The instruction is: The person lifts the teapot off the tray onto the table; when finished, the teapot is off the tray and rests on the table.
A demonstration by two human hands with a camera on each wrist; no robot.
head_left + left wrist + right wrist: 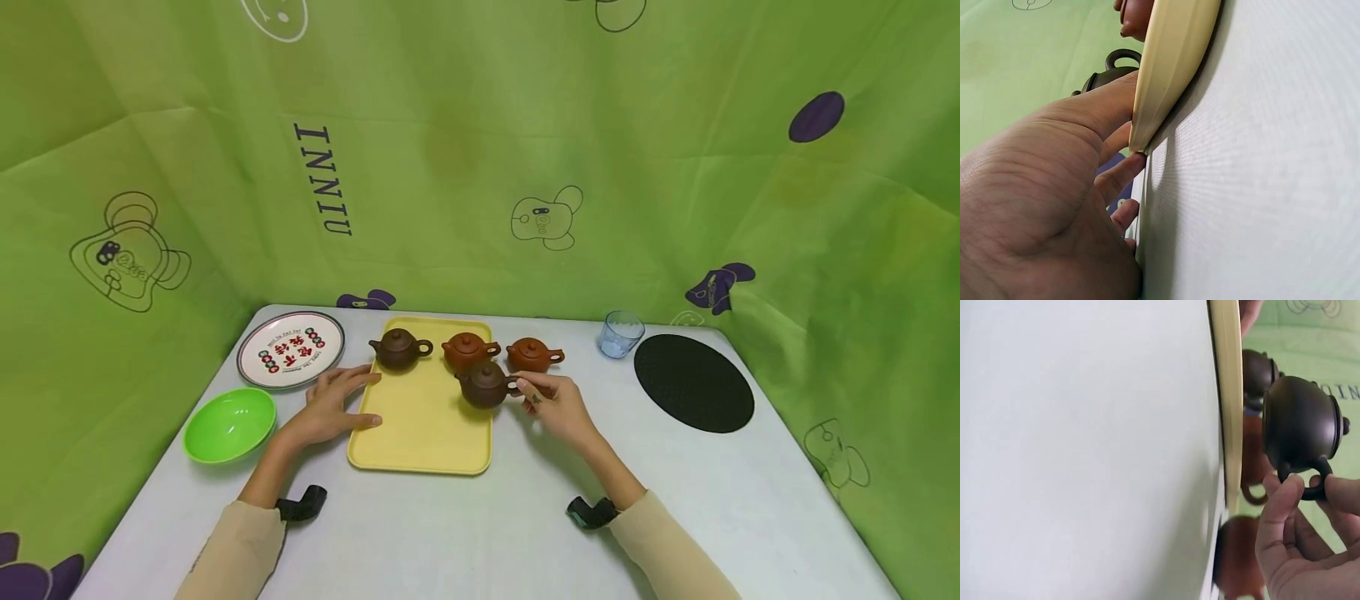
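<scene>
A dark brown teapot (484, 387) hangs in the air over the right side of the yellow tray (427, 442), its spout toward the left. By its loop handle, my right hand (557, 407) pinches it between thumb and fingers; the right wrist view shows the teapot (1300, 422) raised above the tray rim. At the tray's left edge my left hand (327, 408) rests with fingers and thumb spread over the rim. Another dark brown teapot (400, 350) sits at the tray's back left, and a reddish-brown teapot (465, 352) at its back right.
Just right of the tray stands a second reddish-brown teapot (529, 356). A blue glass (621, 335) and a black oval mat (693, 383) are farther right. On the left are a patterned white plate (291, 350) and a green bowl (230, 426). Green printed cloth (450, 167) hangs behind the table.
</scene>
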